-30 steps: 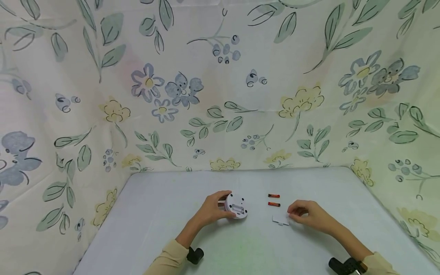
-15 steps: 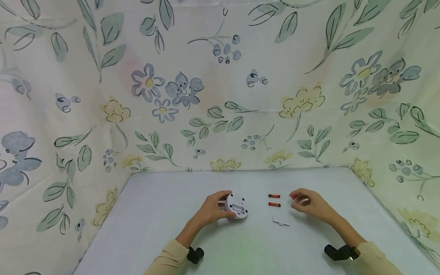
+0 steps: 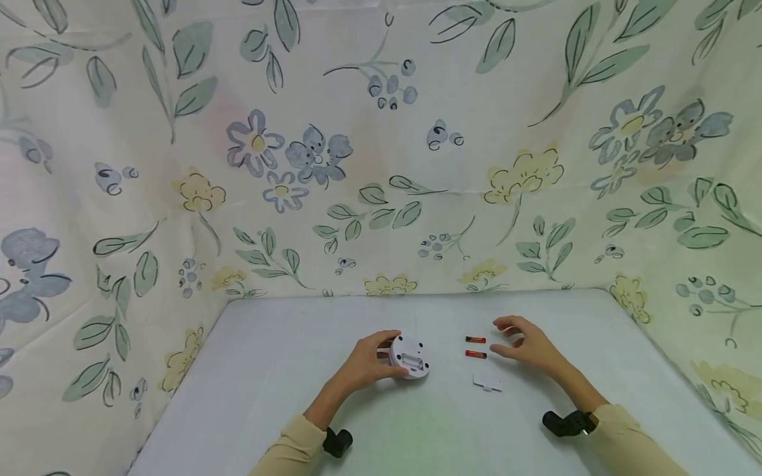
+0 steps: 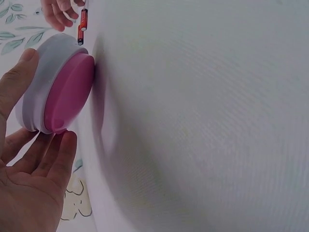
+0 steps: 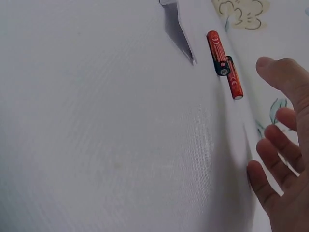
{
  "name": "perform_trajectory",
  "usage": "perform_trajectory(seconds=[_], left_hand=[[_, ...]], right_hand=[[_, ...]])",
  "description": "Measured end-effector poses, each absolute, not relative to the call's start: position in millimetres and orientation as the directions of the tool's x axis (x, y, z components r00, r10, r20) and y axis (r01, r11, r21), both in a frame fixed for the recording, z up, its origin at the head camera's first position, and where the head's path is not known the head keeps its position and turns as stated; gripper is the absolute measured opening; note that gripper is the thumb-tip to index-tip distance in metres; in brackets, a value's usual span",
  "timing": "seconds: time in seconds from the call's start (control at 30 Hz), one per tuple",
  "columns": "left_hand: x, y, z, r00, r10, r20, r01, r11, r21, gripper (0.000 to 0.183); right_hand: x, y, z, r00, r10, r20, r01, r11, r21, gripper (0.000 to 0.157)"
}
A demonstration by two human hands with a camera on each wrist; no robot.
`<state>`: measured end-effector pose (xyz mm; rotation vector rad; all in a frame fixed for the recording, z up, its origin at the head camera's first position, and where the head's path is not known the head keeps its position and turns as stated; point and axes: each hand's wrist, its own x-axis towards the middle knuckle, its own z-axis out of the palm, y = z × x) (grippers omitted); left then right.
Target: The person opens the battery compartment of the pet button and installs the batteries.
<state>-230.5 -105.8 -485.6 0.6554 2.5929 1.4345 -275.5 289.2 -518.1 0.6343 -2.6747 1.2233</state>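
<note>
The left hand (image 3: 364, 361) grips the round white device (image 3: 408, 350) by its rim, battery bay (image 3: 412, 361) uncovered. The right hand (image 3: 530, 342), empty, thumb and fingers parted, hovers just beside the near battery (image 3: 476, 354) and far battery (image 3: 475, 340), both between the hands. Battery pickup seems the step in hand; next probably calls for a thumb-and-finger pinch.

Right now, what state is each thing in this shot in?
Round device: underside showing in head view
Battery compartment: uncovered, looks empty
Far battery: lying loose on the table
Near battery: lying loose on the table
White cover: off, on the table
Left hand: gripping the round device
Right hand: holding nothing
</note>
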Motion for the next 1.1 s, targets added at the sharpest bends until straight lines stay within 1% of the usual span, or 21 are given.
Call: perform_trajectory(seconds=[0.13, 0.43, 0.53, 0.63, 0.77, 0.83, 1.1], left_hand=[[-231, -106, -485, -0.902, 0.418, 0.112, 0.316, 0.459, 0.831, 0.079], [-232, -106, -487, -0.896, 0.424, 0.130, 0.334, 0.452, 0.827, 0.079], [-233, -106, -487, -0.896, 0.425, 0.133, 0.336, 0.450, 0.827, 0.078], [-233, -107, -487, -0.895, 0.426, 0.134, 0.339, 0.452, 0.825, 0.078], [-233, -107, -487, -0.897, 0.425, 0.126, 0.333, 0.459, 0.823, 0.078], [-233, -107, -487, -0.898, 0.423, 0.120, 0.328, 0.463, 0.823, 0.078], [-233, -108, -487, -0.897, 0.425, 0.125, 0.327, 0.445, 0.834, 0.079]], right_hand=[[-279, 282, -519, -0.908, -0.299, 0.295, -0.419, 0.600, -0.681, 0.057], [-288, 270, -523, -0.907, -0.303, 0.294, -0.422, 0.617, -0.665, 0.056], [-289, 266, -523, -0.914, -0.306, 0.267, -0.405, 0.630, -0.663, 0.054], [-291, 262, -523, -0.918, -0.315, 0.241, -0.393, 0.644, -0.656, 0.045], [-293, 260, -522, -0.908, -0.341, 0.242, -0.415, 0.662, -0.624, 0.020], [-293, 261, -523, -0.899, -0.358, 0.254, -0.436, 0.664, -0.607, 0.011], [-291, 265, -522, -0.899, -0.347, 0.268, -0.436, 0.647, -0.626, 0.010]])
